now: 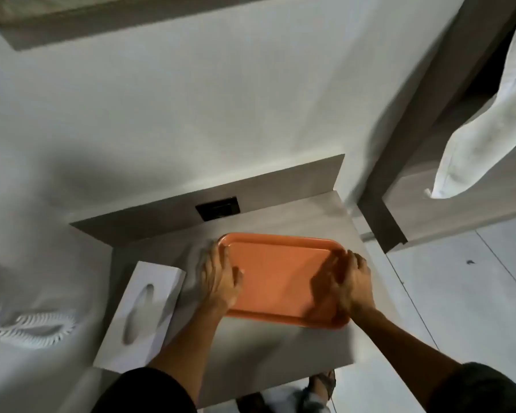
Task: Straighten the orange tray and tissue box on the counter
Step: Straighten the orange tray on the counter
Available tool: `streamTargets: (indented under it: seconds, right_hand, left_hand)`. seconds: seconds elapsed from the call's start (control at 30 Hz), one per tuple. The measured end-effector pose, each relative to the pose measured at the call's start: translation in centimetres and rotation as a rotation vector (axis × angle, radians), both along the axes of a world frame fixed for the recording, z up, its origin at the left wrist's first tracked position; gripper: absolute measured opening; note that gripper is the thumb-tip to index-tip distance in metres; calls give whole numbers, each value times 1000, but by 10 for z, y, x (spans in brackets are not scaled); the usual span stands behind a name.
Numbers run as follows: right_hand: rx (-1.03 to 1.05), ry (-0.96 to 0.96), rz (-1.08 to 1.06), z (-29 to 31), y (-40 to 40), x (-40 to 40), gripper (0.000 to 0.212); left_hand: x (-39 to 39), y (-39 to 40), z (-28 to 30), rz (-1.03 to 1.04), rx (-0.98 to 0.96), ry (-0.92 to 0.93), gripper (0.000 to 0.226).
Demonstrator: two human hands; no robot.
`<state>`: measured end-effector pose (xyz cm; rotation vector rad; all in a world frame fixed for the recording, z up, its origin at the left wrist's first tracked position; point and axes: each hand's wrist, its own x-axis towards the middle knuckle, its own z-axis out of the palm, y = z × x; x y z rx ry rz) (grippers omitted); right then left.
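An empty orange tray (277, 275) lies flat on the grey counter (251, 347), slightly skewed to its edges. My left hand (218, 278) grips the tray's left rim, thumb inside the tray. My right hand (353, 283) holds the right rim, fingers over the edge. A white tissue box (140, 315) with an oval slot lies to the left of the tray, angled, its near corner reaching the counter's front-left edge. The box is apart from the tray and from both hands.
A low back panel with a dark socket plate (218, 208) stands behind the tray. A coiled white phone cord (39, 326) hangs on the wall at left. A bed frame and white pillow (489, 129) are at right. My feet (319, 386) show below the counter.
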<state>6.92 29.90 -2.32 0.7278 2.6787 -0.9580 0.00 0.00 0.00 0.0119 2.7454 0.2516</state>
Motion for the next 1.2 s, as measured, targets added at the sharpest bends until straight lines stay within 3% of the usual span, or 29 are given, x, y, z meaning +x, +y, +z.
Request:
streamTargets:
  seconds: [0.1, 0.17, 0.3, 0.37, 0.43, 0.63, 0.83, 1.07, 1.2]
  right_hand:
    - [-59, -34, -152, -9, 3, 7, 82]
    - [-83, -53, -202, -15, 3, 12, 69]
    - [-63, -37, -264, -27, 6, 7, 35]
    - [-60, -25, -274, -30, 9, 2, 30]
    - [-46, -20, -256, -30, 9, -7, 29]
    - [-77, 6, -151, -18, -2, -59, 28]
    - [-85, 7, -83, -19, -12, -90, 29]
    - [-115, 57, -72, -29, -10, -88, 31]
    - [-112, 136, -33, -34, -13, -72, 47]
  left_hand:
    - [-3, -7, -9, 177, -20, -75, 85]
    - [-5, -13, -12, 252, 7, -125, 80]
    - [-3, -22, -16, 381, 95, -94, 47]
    - [-3, -28, -20, 498, 195, -73, 31]
    - [2, -36, -24, 594, 312, -67, 31]
    - [16, -58, -31, 677, 351, 50, 33]
    - [16, -66, -36, 662, 382, 175, 39]
    - [12, -67, -41, 627, 333, 119, 45]
    - [32, -65, -41, 426, 177, 168, 62]
